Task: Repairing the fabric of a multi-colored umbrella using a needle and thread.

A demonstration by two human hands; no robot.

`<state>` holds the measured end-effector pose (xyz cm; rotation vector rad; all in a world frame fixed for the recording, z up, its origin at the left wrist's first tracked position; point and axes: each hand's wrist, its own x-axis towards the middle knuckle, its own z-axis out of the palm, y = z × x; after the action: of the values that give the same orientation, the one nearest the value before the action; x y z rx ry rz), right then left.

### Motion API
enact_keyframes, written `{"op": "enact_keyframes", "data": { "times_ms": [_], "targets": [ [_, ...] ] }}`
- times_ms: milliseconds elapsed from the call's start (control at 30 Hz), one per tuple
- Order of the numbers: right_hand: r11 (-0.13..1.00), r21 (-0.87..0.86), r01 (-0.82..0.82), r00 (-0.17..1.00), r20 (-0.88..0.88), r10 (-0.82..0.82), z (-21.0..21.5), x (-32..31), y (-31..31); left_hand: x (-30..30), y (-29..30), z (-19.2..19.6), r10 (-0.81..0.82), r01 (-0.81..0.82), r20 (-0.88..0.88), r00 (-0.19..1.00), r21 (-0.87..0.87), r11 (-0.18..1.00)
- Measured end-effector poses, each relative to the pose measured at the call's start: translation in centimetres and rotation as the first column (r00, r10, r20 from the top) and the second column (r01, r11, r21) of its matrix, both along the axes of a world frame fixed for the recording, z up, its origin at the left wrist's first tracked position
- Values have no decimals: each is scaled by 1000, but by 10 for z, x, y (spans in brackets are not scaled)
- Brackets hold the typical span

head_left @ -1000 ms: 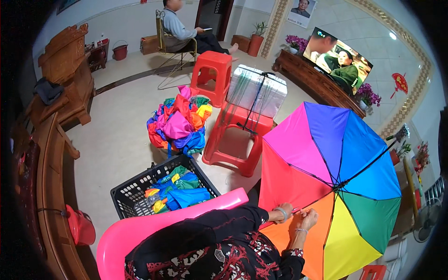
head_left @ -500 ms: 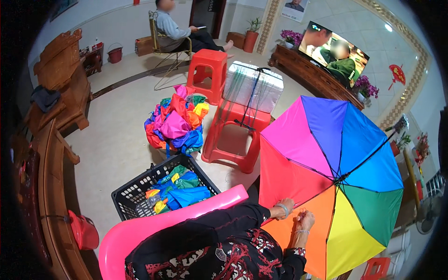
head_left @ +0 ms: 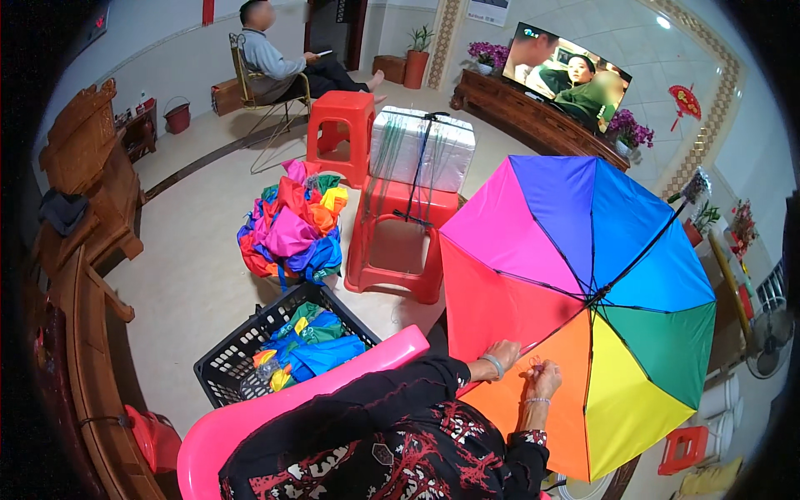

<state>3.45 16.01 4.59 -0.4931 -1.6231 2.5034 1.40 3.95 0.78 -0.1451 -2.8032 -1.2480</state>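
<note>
Open rainbow umbrella [head_left: 583,292] lies at 3 o'clock, canopy underside facing up. Left hand [head_left: 502,357] rests fingers curled on the orange panel edge; right hand [head_left: 543,381] pinches a rib (grip detail unclear). Black basket [head_left: 225,367] at 8 o'clock.

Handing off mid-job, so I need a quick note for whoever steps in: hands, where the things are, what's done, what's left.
Left hand: resting on the red-orange edge of the open rainbow umbrella.
Right hand: fingers pinched at the orange panel near a rib; a grip can't be confirmed.
Umbrella lies open on its side, inner ribs facing the person.
Black basket holds folded umbrellas; a pile of colourful canopies sits beyond it.
Done: umbrella opened. Left: the work at the rib.
</note>
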Motion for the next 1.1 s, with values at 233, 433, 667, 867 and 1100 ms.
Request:
{"op": "enact_keyframes", "data": {
  "times_ms": [233, 433, 667, 867, 1100],
  "targets": [
    [1000, -10, -2, 986, -166, 0, -12, -11, 7, 5, 1, 17, -297, 284, -38, 954, 423, 860],
    [995, -97, 26, 984, -174, -43, -13, -9, 5, 9, -1, 18, -381, 308, 64, 922, 472, 826],
    [999, -34, 7, 965, -261, -16, -13, -6, 8, 7, 11, -2, -323, 335, -92, 942, 338, 880],
    [894, 400, 200, 979, -113, -169, 0, -10, 18, -6, 5, -24, -359, 381, -127, 925, 328, 865],
    [713, 669, 209, 974, -207, -91, -5, -17, 23, -22, -7, 10, -98, -224, 412, 906, 662, 716]
  ]
}}
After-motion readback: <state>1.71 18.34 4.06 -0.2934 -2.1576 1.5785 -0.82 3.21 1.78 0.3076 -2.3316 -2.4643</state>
